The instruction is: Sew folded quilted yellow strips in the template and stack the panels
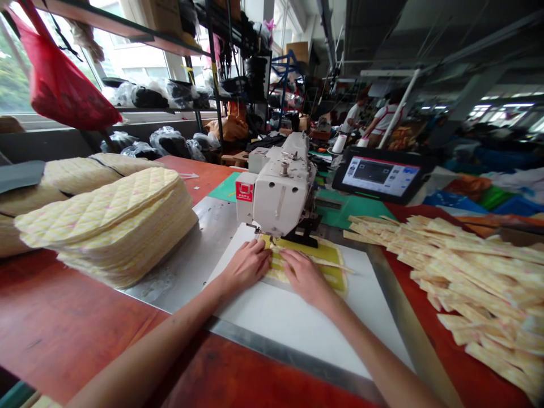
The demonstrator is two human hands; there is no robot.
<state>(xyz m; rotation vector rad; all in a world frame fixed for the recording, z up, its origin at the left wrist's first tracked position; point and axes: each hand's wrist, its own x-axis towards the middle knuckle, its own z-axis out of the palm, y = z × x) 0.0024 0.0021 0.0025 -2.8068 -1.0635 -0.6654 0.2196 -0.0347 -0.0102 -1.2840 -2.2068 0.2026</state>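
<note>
A long table (63, 317) with a red top and a steel plate runs across the view, and shelving by the windows stands behind it, loaded with plastic bags of dark goods (170, 141). A red bag (55, 79) hangs at upper left; what it holds is hidden. Further back, two co-workers (374, 116) stand at their own station, and blue and green bins (476, 198) sit beyond the table on the right.

A white sewing machine (276, 195) stands at the middle of the table, with a small red label (245, 191) on its end; the writing is too small to read. Behind it is a tablet (378, 174) showing a lit screen. To the left lies a tall stack of pale yellow quilted pieces (110, 226), and to the right a loose heap of pale strips (476, 277).

On a white board (297, 323) just under the needle lies a yellow fabric piece (327, 272), with a thin strip (335, 264) along it. The left hand (244, 266) and right hand (304, 277) press down on it side by side. Each grip is flat and open, holding nothing between the fingers
</note>
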